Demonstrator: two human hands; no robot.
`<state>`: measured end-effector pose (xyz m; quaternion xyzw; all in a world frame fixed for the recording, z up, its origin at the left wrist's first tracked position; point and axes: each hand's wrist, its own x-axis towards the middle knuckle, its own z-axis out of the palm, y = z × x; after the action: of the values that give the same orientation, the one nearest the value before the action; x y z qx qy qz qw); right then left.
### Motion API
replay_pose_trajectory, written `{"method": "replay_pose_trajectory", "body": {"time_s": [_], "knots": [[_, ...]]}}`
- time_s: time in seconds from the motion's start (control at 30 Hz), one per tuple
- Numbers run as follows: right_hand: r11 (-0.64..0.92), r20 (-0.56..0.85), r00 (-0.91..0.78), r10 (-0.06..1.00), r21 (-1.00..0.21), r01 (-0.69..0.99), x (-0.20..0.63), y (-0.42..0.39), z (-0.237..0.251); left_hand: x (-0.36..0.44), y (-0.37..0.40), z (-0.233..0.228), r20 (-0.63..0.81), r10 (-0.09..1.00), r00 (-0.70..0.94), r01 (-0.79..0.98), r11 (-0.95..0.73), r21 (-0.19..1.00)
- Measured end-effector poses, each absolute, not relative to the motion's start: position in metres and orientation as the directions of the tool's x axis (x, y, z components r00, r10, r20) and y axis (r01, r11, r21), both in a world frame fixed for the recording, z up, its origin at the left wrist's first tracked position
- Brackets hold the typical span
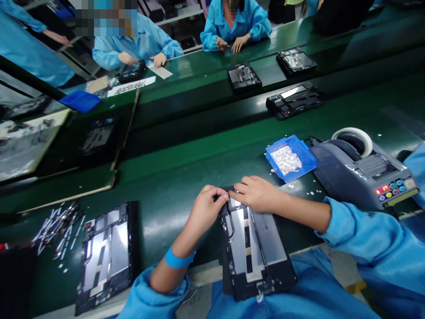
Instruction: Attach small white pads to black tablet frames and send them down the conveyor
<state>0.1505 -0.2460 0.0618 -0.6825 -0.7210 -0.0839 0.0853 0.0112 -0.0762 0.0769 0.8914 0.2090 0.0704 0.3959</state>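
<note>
Both hands meet at the far end of one open chassis (254, 248), whose long axis runs from the lap away toward the belt. Left hand (206, 208) pinches its far-left corner, fingers together on the frame; right hand (255, 192) lies flat across the far edge, fingers pressed down, equally near. Left of the grip: one second chassis (106, 252), loose strips (58, 223). Right and beyond: one blue tray (307, 157) of white pieces, one tape dispenser (361, 170). Farther: three chassis on the belt
</note>
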Motion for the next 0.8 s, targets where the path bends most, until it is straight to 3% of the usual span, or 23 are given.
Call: {"method": "replay_pose_trajectory", "body": {"time_s": [0.8], "knots": [[0.049, 0.219, -0.053, 0.974, 0.023, 0.999, 0.149, -0.246, 0.064, 0.007, -0.095, 0.057, 0.118, 0.52, 0.846, 0.301, -0.648, 0.7]]}}
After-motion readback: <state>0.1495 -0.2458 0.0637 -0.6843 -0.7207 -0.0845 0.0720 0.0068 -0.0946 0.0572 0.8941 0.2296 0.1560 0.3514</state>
